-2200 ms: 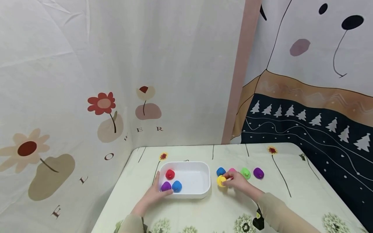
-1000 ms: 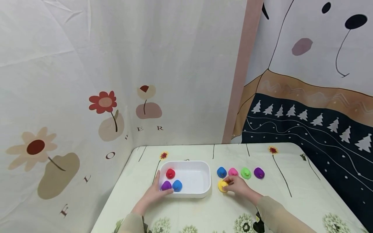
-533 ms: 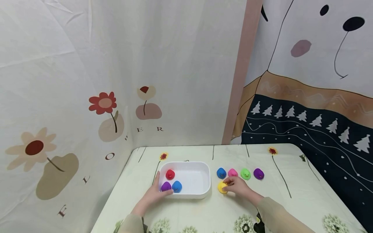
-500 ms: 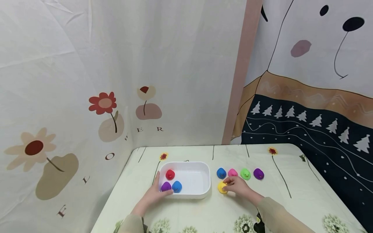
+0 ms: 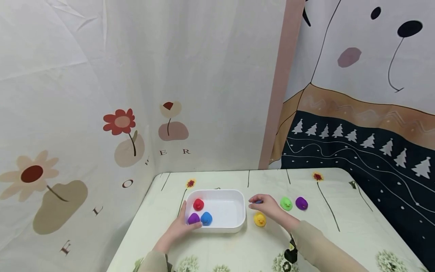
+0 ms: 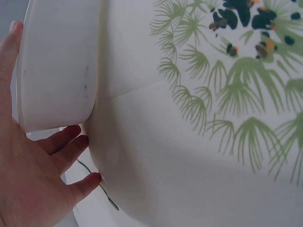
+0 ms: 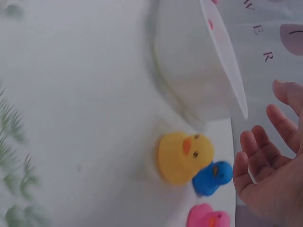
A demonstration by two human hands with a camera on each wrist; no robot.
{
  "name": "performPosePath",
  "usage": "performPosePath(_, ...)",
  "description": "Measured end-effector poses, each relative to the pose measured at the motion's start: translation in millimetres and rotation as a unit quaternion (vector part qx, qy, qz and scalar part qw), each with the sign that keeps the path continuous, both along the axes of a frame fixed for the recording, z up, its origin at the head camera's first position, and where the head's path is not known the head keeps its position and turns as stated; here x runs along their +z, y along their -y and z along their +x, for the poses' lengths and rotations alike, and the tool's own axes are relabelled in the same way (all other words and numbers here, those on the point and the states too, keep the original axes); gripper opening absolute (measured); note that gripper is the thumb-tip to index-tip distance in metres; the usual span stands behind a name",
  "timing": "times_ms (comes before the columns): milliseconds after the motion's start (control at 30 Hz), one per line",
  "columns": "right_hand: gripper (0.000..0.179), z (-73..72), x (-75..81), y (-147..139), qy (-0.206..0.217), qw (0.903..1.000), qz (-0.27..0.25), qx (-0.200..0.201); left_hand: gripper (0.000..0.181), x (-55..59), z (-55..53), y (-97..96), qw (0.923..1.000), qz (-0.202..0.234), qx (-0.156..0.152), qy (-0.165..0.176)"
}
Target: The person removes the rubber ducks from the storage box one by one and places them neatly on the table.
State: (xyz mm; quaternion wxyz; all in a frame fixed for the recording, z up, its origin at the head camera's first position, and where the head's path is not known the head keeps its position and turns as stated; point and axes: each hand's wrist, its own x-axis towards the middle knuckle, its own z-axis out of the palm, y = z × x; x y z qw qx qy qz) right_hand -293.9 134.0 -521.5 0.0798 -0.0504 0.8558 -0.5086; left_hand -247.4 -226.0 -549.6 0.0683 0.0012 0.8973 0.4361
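My left hand [image 5: 181,224] holds the left end of a white plastic bin [image 5: 234,229], its thumb at the near rim and its fingers along the end wall. Inside sit a red toy duck [image 5: 198,204], a purple one [image 5: 193,218] and a blue one [image 5: 206,218]. My right hand [image 5: 268,207] hovers just right of the bin, fingers spread and holding nothing. Beneath it a second blue duck [image 7: 211,178] and a pink duck [image 7: 208,216] stand on the table, mostly hidden in the head view. Slightly nearer stands a yellow duck [image 5: 259,219], untouched.
To the right of my right hand, a green duck [image 5: 286,203] and another purple duck [image 5: 301,203] stand in the back row. A flower-printed cloth [image 5: 326,241] covers the table. Printed curtains [image 5: 210,94] hang behind and at the left.
The yellow duck was set down nearer me, in front of the blue one, and my right hand has let go of it. That hand has moved up and left. My left hand stays put.
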Motion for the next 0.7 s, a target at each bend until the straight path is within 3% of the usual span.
performPosePath(200,0.024,-5.7,10.2,28,0.034,0.9973,-0.058,0.029,0.120,-0.7,0.5,0.8,1.0000,0.004,0.001,0.004)
performPosePath(433,0.040,-9.5,16.0,62,0.072,0.9880,-0.120,0.066,0.120,0.0,1.8,1.0,1.0000,0.003,0.002,0.007)
performPosePath(700,0.035,-11.0,13.2,96,0.075,0.9879,-0.113,0.076,0.120,1.6,1.0,-0.3,0.9999,0.005,0.001,0.010)
